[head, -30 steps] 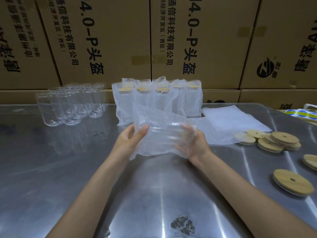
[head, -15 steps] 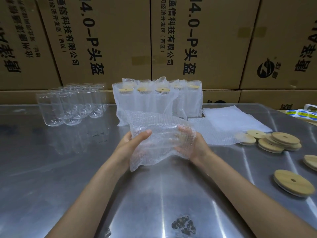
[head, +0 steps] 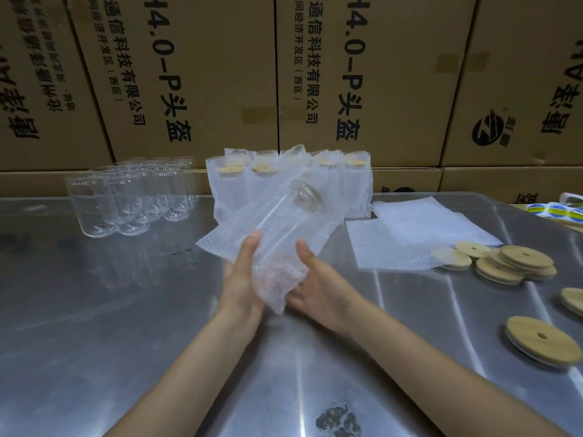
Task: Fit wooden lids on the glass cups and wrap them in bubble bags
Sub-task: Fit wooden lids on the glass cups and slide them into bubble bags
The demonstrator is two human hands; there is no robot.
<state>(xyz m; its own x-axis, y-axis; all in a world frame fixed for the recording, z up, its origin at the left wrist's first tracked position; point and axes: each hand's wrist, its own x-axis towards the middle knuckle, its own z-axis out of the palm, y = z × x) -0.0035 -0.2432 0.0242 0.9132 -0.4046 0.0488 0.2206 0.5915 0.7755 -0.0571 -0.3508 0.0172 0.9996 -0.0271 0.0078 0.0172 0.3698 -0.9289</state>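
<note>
Both hands, left hand (head: 241,279) and right hand (head: 318,288), fingers closed around bubble bag (head: 277,244) holding glass cup (head: 293,206), tilted above counter (head: 126,326).

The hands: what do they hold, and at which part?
Both the left hand and right hand hold a bubble-wrapped cup by its near, lower end.

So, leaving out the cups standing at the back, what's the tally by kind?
Bagged cup, held: 1
Wooden lids: 7 showing; the heap may hide more
Pile of flat bubble bags: 1
Sticker strip: 1
Total: 10
</note>
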